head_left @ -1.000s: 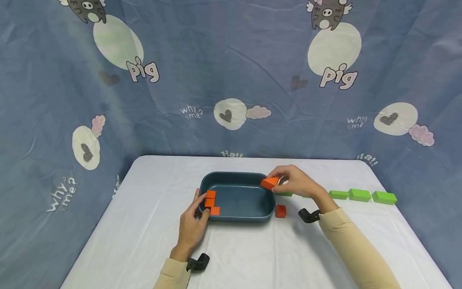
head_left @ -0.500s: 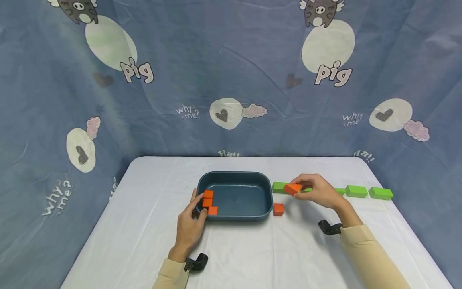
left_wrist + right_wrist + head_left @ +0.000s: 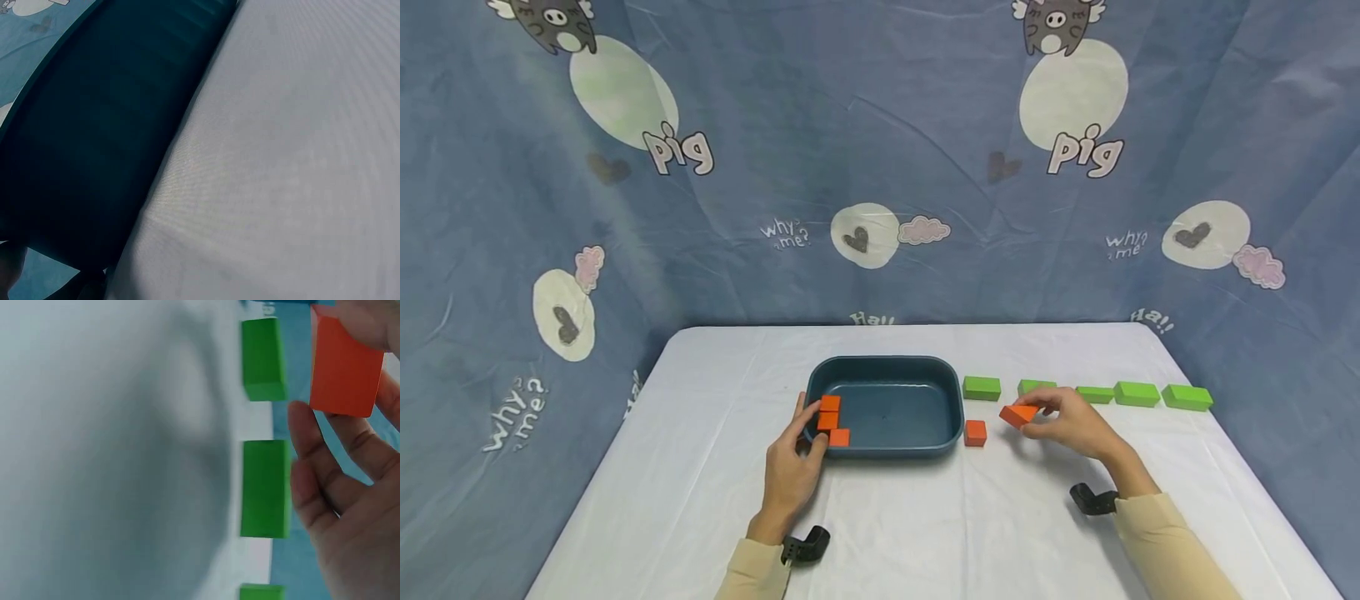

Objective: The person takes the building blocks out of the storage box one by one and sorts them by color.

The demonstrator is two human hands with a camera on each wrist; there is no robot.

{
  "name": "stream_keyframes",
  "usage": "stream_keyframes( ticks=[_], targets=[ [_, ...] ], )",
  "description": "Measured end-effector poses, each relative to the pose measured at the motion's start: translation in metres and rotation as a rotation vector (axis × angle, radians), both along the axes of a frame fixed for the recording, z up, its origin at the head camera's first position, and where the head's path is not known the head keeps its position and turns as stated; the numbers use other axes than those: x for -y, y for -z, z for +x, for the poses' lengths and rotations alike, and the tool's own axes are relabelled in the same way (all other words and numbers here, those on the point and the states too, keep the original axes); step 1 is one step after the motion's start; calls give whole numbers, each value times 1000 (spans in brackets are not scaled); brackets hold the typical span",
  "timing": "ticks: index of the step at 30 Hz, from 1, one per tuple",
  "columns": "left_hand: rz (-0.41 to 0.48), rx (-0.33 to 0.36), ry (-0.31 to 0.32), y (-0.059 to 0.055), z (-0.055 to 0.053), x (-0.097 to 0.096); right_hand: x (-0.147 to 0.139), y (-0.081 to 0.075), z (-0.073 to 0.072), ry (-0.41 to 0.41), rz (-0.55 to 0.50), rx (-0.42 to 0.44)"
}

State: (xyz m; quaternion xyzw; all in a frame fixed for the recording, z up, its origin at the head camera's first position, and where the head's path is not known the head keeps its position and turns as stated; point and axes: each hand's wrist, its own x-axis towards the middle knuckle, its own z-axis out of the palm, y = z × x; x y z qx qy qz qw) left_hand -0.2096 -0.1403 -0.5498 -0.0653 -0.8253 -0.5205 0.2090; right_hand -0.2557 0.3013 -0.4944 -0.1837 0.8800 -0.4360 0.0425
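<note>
A dark blue-green tray (image 3: 887,452) stands on the white table. My left hand (image 3: 792,479) holds it by the left end, its thumb and fingers at the rim around the near-left corner. Three orange blocks (image 3: 839,437) sit inside along that end, close to the fingertips. To the right of the tray, my right hand (image 3: 1071,423) pinches an orange wedge-shaped block (image 3: 1018,415) above the table. In the right wrist view, the thumb lies across one end of this block (image 3: 347,372). A red-orange cube (image 3: 975,432) lies on the cloth between tray and right hand.
Several green blocks (image 3: 1137,393) form a row right of the tray, beyond the right hand; one (image 3: 1037,386) is partly covered by its fingers. A blue patterned curtain (image 3: 880,167) rises behind the table (image 3: 910,533).
My right hand has moved from the tray's right rim out to the right and nearer to me, still holding the orange wedge-shaped block. My left hand stays at the tray's left end.
</note>
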Motion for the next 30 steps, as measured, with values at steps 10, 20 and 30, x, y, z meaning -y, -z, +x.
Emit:
stream_keyframes(
  ticks=[10, 20, 30],
  targets=[
    [2, 0, -8, 1, -1, 0, 5, 22, 6, 36, 22, 41],
    [13, -17, 16, 0, 1, 0, 6, 30, 9, 79, 51, 3],
    [-2, -6, 7, 0, 0, 0, 7, 36, 11, 97, 94, -9]
  ],
)
